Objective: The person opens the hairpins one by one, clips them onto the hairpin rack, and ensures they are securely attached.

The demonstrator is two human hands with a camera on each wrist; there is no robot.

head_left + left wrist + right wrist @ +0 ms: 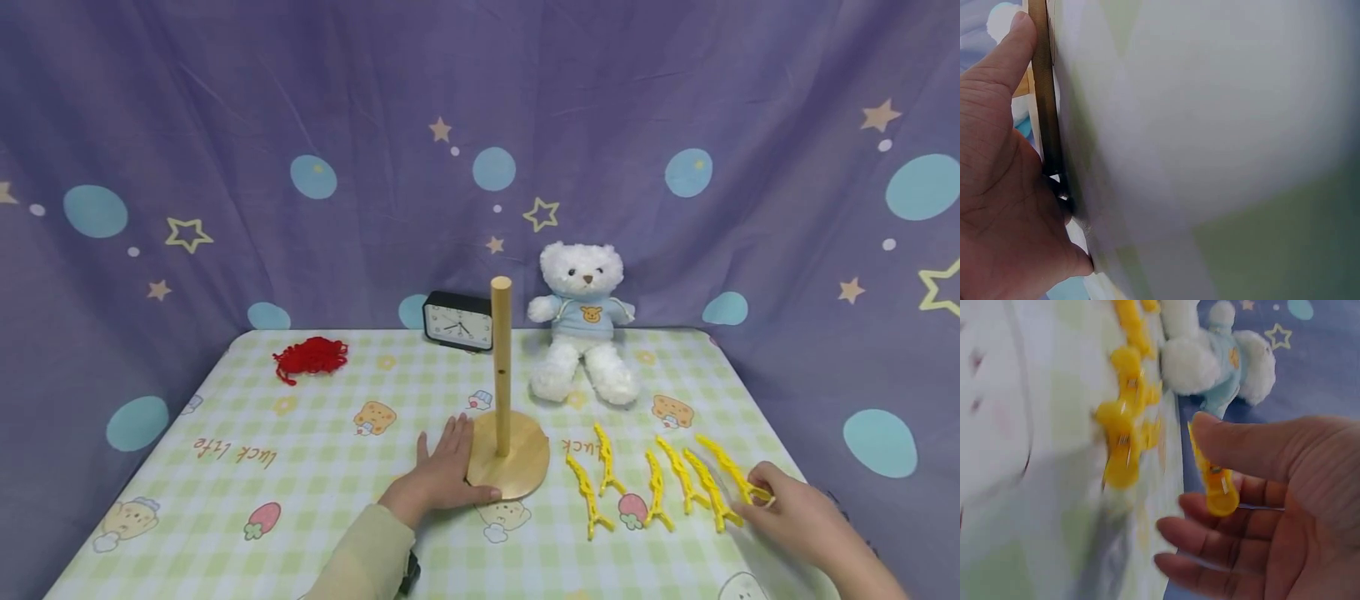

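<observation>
We see the key relation as one of reach across the frame: the right hand (pixel 798 515) is at the lower right, and the pale wooden stand, with its round base (pixel 531 458) and upright cylindrical post (pixel 502 358), lies left of it, near the centre. Between them, five slim yellow plastic clips with forked ends (pixel 657 493) lie spread on the worktop (pixel 315 517), covered in green-and-white checks.

In the right hand we see one more slim yellow plastic clip (pixel 726 463), pinched by thumb and finger at its lower-right end. Its long axis slants from the fingers toward the upper left, so its free end aims at the feet of the white plush bear in a blue top (pixel 583 321) rather than straight at the post. We cannot tell whether it is clear of the worktop.

The left hand (pixel 441 479) is the one nearer the stand: its fingers are spread against the base's left side, thumb along the near rim. The right hand is nearer all the clips, and well apart from the post.
</observation>
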